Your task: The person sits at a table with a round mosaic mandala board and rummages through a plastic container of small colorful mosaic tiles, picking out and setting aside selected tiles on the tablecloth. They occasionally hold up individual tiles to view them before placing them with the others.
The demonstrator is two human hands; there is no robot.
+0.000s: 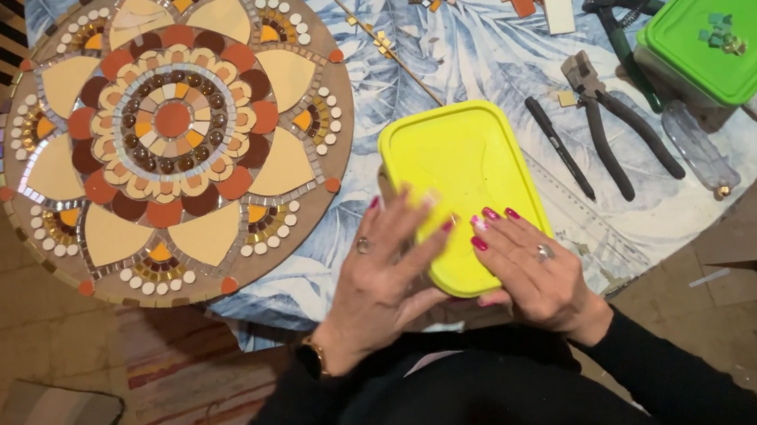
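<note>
both hands, left hand [378, 277] and right hand [526, 266], spread flat with open fingers on the yellow lidded box [462, 189] at the table's [474, 51] near edge, beside the round mosaic [173, 133], gripping nothing.

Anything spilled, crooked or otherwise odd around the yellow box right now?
Nothing looks spilled or damaged. Both hands, left hand and right hand, rest on the lid of the yellow box, which looks seated. A few small tile chips sit loose on the green box; pliers lie flat nearby.
</note>
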